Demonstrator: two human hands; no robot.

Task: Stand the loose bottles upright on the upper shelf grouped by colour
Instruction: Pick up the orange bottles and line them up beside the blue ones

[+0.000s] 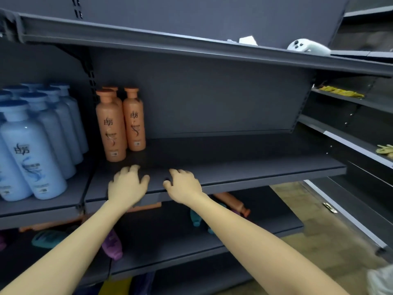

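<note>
The loose bottles lay on the lower shelf (168,237): an orange bottle (231,202) on its side, a teal bottle (195,218) just beside it, and a purple bottle (112,245) further left. All looked like smooth, glossy plastic with rounded shoulders, probably slippery, so a hold round the waist seemed surest. The orange one belonged beside the upright orange group (119,126) on the matte metal upper shelf (244,162). The left hand (127,184) and right hand (184,185) hovered at that shelf's front edge, each grip open and empty.
</note>
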